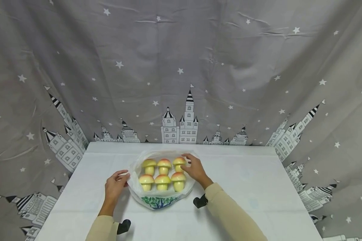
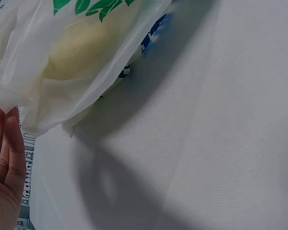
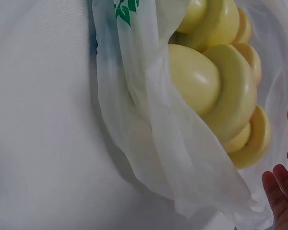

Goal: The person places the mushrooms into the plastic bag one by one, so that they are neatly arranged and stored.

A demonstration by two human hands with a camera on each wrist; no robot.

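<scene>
A white translucent plastic bag (image 1: 132, 187) with a green and blue tree print lies spread wide on the table. Several toy mushrooms (image 1: 162, 182), yellow with reddish tints on the caps, sit in it in two rows; the right wrist view shows the mushrooms (image 3: 233, 91) close up. My left hand (image 1: 114, 187) is at the bag's left rim, fingertips touching the plastic; its thumb is hidden in the left wrist view. Over the bag's right side reaches my right hand (image 1: 196, 169), thumb and fingers spread beside the far right mushroom (image 1: 179, 162). Nothing shows between the right fingers (image 3: 276, 194).
The bag lies near the middle of a white-covered table (image 1: 244, 187). Behind and beside the table hangs a grey curtain (image 1: 181, 50) printed with stars and castles. A black wrist mount (image 1: 123, 227) sticks out from the left sleeve, another mount (image 1: 200, 202) from the right.
</scene>
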